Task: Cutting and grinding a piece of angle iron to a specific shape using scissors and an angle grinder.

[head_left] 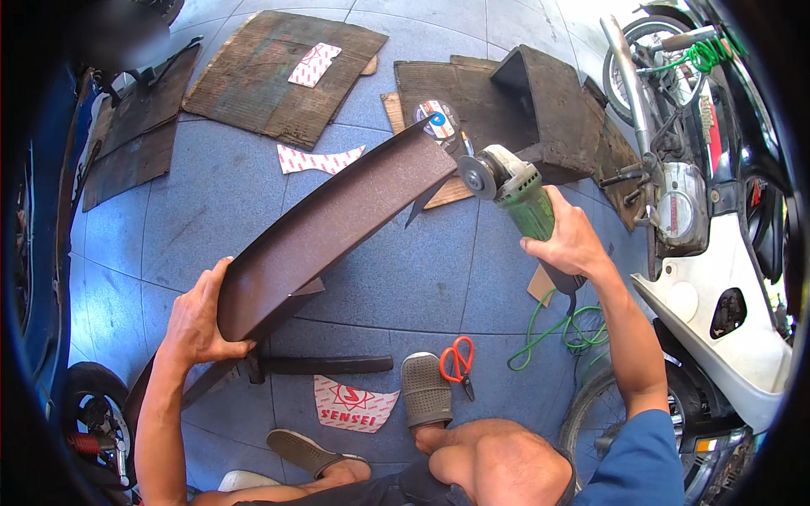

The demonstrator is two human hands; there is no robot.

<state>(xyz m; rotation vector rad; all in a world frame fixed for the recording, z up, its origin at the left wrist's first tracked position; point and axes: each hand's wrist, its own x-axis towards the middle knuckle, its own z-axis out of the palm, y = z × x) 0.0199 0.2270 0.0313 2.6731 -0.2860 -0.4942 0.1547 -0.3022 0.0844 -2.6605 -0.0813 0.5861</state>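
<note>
My left hand (202, 312) grips the near end of a long brown metal channel (337, 211), which slants up and away to the right. My right hand (564, 236) is wrapped round a green angle grinder (527, 207), its grey disc (475, 175) held just beside the channel's far end, with a small gap visible. A cutting disc (422, 114) lies behind that end, partly hidden. Orange-handled scissors (460, 363) and a dark bar (329, 364) lie on the floor near my feet.
Blue floor tiles (405, 287) carry worn boards (253, 76), a dark wooden box (557, 126), paper scraps (354, 405) and a green cord (531, 346). A motorbike (700, 295) lines the right side. Another wheel (93, 405) stands at the lower left.
</note>
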